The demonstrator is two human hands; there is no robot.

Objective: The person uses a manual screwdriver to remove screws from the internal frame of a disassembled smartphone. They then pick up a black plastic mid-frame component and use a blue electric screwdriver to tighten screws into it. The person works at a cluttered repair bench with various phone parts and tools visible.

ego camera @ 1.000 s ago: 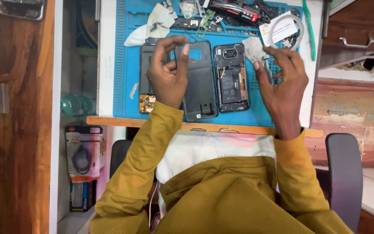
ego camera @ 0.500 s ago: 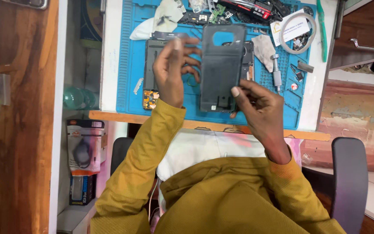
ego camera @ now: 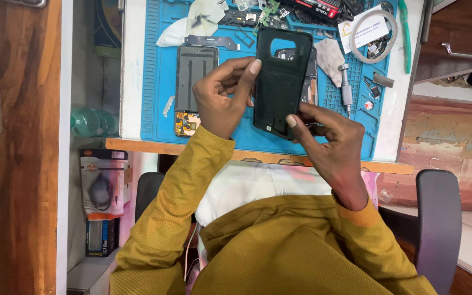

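While lifted clear of the blue work mat [ego camera: 159, 82], black phone back cover [ego camera: 281, 76] held upright between both hands, camera cutout at top. Left hand [ego camera: 222, 101] fingers curled narrow, index tip pressing cover's left edge. Right hand [ego camera: 331, 142] pinching lower right corner, thumb on the face. Opened phone body [ego camera: 307, 71] lying directly behind, mostly hidden. Separate display frame [ego camera: 195, 71] flat on mat to the left. Screwdriver [ego camera: 346, 84], cloth [ego camera: 195, 19], tape roll [ego camera: 372, 30] farther out. Cover off, phone not closed; refit judged pending.
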